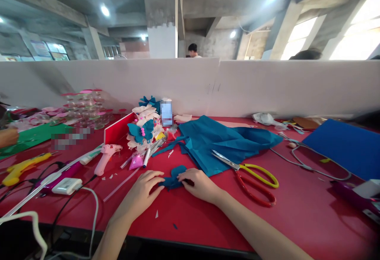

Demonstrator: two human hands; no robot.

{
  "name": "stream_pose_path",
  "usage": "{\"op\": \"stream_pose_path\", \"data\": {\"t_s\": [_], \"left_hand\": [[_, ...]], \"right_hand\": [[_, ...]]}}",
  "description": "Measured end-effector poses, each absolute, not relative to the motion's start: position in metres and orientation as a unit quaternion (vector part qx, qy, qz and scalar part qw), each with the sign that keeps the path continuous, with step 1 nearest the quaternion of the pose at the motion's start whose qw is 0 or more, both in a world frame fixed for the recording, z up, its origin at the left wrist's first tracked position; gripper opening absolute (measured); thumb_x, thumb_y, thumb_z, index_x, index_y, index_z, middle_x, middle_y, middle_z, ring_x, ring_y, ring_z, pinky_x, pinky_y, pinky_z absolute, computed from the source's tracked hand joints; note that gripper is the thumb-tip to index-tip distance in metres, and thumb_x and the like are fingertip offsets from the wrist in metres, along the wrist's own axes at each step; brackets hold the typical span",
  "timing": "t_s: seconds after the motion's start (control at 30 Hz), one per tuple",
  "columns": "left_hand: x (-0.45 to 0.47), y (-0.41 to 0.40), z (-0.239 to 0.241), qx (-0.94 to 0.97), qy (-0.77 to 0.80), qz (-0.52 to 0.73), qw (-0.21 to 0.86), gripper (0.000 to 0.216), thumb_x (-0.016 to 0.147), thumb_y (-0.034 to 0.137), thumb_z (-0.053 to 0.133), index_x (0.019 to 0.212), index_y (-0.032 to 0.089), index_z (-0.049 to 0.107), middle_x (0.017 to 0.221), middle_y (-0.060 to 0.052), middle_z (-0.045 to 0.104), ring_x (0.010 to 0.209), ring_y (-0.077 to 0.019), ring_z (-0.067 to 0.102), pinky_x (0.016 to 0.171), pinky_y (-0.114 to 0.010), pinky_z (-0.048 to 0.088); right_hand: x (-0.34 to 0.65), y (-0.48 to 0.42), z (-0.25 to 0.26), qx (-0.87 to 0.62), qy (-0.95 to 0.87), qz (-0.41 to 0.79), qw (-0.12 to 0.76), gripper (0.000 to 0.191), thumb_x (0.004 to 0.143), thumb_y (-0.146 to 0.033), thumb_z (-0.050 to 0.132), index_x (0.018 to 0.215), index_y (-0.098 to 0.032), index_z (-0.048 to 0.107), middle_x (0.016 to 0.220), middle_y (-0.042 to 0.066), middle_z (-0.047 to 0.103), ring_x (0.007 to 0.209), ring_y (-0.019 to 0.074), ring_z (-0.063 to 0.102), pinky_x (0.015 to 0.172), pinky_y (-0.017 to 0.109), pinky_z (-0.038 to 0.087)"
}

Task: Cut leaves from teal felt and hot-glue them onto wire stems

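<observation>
A small teal felt cut-out (175, 177) lies on the red table (297, 212) between my hands. My left hand (142, 190) rests flat beside it, fingers stretched toward its left edge and touching it. My right hand (199, 184) presses on its right side, fingers curled and pinched on the felt. Just behind lies a crumpled sheet of teal felt (225, 141). Scissors (252, 175) with one yellow and one red handle loop lie partly on that sheet, to the right of my right hand.
A pink glue gun (105, 157), a yellow glue gun (20, 169), a white adapter (67, 185) and cables sit at left. A pile of felt butterflies and flowers (145, 131) stands behind. Blue sheet (347, 145) at right. White partition (237, 86) at the back; another person's hand (7, 137) far left.
</observation>
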State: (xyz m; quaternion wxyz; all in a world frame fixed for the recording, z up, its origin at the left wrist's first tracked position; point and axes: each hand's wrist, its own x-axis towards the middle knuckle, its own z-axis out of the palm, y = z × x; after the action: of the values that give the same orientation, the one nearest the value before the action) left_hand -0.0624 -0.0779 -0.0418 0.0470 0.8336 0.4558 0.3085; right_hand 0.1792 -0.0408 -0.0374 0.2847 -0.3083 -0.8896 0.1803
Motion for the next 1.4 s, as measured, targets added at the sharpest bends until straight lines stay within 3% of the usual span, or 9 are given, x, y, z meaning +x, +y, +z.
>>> {"op": "stream_pose_path", "data": {"t_s": [0.13, 0.33, 0.5, 0.63, 0.7, 0.77, 1.03, 1.27, 1.4], "left_hand": [[-0.062, -0.079, -0.04, 0.841, 0.449, 0.298, 0.056, 0.022, 0.088, 0.028, 0.052, 0.107, 0.027, 0.065, 0.112, -0.005, 0.064, 0.106, -0.0214, 0.059, 0.091, -0.037, 0.051], [-0.066, -0.075, -0.04, 0.815, 0.477, 0.329, 0.013, 0.018, 0.088, 0.025, 0.05, 0.093, 0.025, 0.067, 0.109, -0.005, 0.064, 0.105, -0.0228, 0.058, 0.092, -0.041, 0.048], [-0.072, -0.069, -0.048, 0.798, 0.5, 0.336, -0.002, 0.018, 0.088, 0.025, 0.049, 0.09, 0.025, 0.067, 0.11, -0.005, 0.063, 0.105, -0.0239, 0.056, 0.091, -0.043, 0.047], [-0.073, -0.067, -0.052, 0.798, 0.497, 0.341, -0.009, 0.018, 0.086, 0.025, 0.05, 0.089, 0.023, 0.068, 0.11, -0.006, 0.063, 0.105, -0.0241, 0.056, 0.092, -0.043, 0.046], [-0.073, -0.067, -0.052, 0.797, 0.498, 0.341, -0.01, 0.019, 0.086, 0.024, 0.05, 0.089, 0.023, 0.068, 0.11, -0.006, 0.063, 0.105, -0.0241, 0.056, 0.093, -0.043, 0.045], [-0.072, -0.068, -0.051, 0.797, 0.502, 0.335, -0.006, 0.019, 0.086, 0.024, 0.049, 0.088, 0.023, 0.068, 0.11, -0.006, 0.063, 0.105, -0.0242, 0.056, 0.093, -0.043, 0.045], [-0.071, -0.071, -0.049, 0.8, 0.51, 0.316, 0.014, 0.02, 0.087, 0.025, 0.048, 0.089, 0.024, 0.068, 0.113, -0.006, 0.061, 0.108, -0.0245, 0.055, 0.094, -0.044, 0.044], [-0.07, -0.072, -0.047, 0.805, 0.499, 0.32, 0.02, 0.018, 0.088, 0.024, 0.049, 0.09, 0.023, 0.067, 0.111, -0.007, 0.061, 0.107, -0.0241, 0.055, 0.095, -0.044, 0.044], [-0.06, -0.076, -0.043, 0.835, 0.455, 0.308, 0.032, 0.02, 0.089, 0.025, 0.051, 0.102, 0.024, 0.065, 0.113, -0.006, 0.061, 0.107, -0.0215, 0.055, 0.092, -0.038, 0.047]], "right_hand": [[0.18, -0.037, -0.038, -0.306, -0.897, 0.15, 0.282, 0.028, 0.077, 0.0, 0.048, 0.089, -0.017, 0.067, 0.103, 0.007, 0.07, 0.107, 0.0201, 0.061, 0.102, 0.038, 0.04], [0.186, -0.034, -0.039, -0.342, -0.888, 0.091, 0.293, 0.035, 0.072, 0.005, 0.043, 0.084, -0.018, 0.067, 0.1, 0.009, 0.067, 0.097, 0.0212, 0.059, 0.087, 0.036, 0.047], [0.188, -0.037, -0.039, -0.343, -0.89, 0.105, 0.281, 0.037, 0.071, 0.005, 0.042, 0.09, -0.017, 0.066, 0.097, 0.007, 0.069, 0.093, 0.0195, 0.062, 0.092, 0.037, 0.045], [0.186, -0.042, -0.035, -0.34, -0.898, 0.1, 0.263, 0.021, 0.083, -0.016, 0.055, 0.102, -0.017, 0.063, 0.107, 0.009, 0.067, 0.101, 0.0226, 0.061, 0.104, 0.046, 0.034], [0.185, -0.044, -0.032, -0.326, -0.904, 0.095, 0.258, 0.028, 0.082, -0.032, 0.063, 0.106, -0.017, 0.062, 0.109, 0.01, 0.066, 0.104, 0.024, 0.058, 0.103, 0.044, 0.037], [0.185, -0.045, -0.031, -0.316, -0.908, 0.088, 0.259, 0.033, 0.08, -0.036, 0.067, 0.106, -0.017, 0.063, 0.107, 0.01, 0.065, 0.103, 0.0237, 0.057, 0.096, 0.039, 0.043], [0.185, -0.04, -0.032, -0.288, -0.917, 0.041, 0.272, 0.012, 0.085, -0.022, 0.06, 0.092, -0.017, 0.068, 0.092, 0.007, 0.068, 0.087, 0.0201, 0.061, 0.083, 0.033, 0.047], [0.185, -0.039, -0.034, -0.266, -0.918, 0.034, 0.294, 0.015, 0.088, -0.016, 0.054, 0.085, -0.017, 0.068, 0.087, 0.006, 0.07, 0.082, 0.0181, 0.063, 0.083, 0.032, 0.046], [0.184, -0.037, -0.036, -0.267, -0.92, 0.037, 0.286, 0.015, 0.087, -0.013, 0.052, 0.085, -0.018, 0.066, 0.084, 0.006, 0.07, 0.08, 0.0169, 0.064, 0.088, 0.033, 0.044]]}}
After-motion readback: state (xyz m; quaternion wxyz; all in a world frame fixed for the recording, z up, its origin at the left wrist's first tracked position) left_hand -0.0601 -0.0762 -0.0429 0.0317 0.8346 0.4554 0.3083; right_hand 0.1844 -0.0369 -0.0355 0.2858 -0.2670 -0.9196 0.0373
